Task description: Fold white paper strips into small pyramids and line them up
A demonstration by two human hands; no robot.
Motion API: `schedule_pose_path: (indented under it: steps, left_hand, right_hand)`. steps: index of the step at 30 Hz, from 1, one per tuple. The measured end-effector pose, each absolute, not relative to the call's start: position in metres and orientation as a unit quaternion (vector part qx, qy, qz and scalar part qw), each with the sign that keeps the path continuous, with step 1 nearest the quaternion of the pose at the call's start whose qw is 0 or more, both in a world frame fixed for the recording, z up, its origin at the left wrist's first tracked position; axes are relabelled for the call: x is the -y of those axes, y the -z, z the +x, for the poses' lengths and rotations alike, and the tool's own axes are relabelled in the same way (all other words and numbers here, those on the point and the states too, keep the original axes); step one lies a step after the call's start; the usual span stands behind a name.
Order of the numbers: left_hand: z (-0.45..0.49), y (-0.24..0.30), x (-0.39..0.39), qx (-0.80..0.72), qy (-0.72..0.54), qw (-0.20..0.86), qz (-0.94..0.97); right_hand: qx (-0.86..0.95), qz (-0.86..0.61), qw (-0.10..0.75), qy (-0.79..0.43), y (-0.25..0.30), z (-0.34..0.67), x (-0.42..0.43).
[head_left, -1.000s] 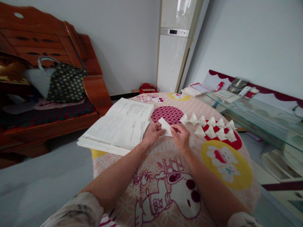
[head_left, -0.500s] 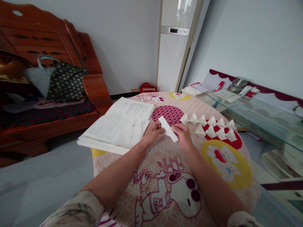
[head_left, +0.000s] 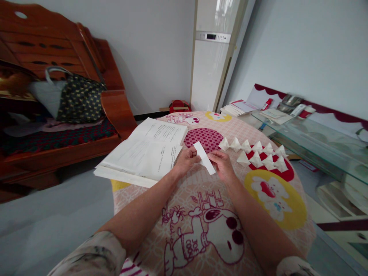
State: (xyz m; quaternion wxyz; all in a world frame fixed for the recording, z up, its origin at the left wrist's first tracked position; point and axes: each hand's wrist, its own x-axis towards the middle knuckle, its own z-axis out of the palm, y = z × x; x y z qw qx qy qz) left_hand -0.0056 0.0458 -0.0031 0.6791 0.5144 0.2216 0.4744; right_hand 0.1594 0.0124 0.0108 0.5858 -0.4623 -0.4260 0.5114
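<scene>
A narrow folded white paper strip [head_left: 204, 157] is held just above the round table between both hands. My left hand [head_left: 185, 161] pinches its upper left end, fingers closed on it. My right hand [head_left: 222, 165] grips the strip's right side near its lower end. Just right of my hands, several small white folded paper triangles [head_left: 255, 155] lie in two rows on the cartoon-print tablecloth [head_left: 201, 214].
An open stack of printed papers [head_left: 143, 151] lies at the table's left edge. A wooden bench [head_left: 86, 115] with a dark dotted bag [head_left: 79, 100] stands to the left. At the right is a glass table [head_left: 316, 138], and a white standing air conditioner [head_left: 211, 57] behind.
The paper went from a wider folded piece to a long narrow strip held diagonally. Both hands stayed at the same spot over the table, shifting only slightly.
</scene>
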Motion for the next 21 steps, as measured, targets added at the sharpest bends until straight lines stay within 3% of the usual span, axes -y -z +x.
schedule_pose_path:
  steps: [21]
  left_hand:
    - [-0.0052,-0.0018,-0.0438,-0.221,-0.458,0.678,0.531]
  right_hand:
    - [0.423,-0.458,0.583,-0.521,-0.0126,0.1589,-0.0108]
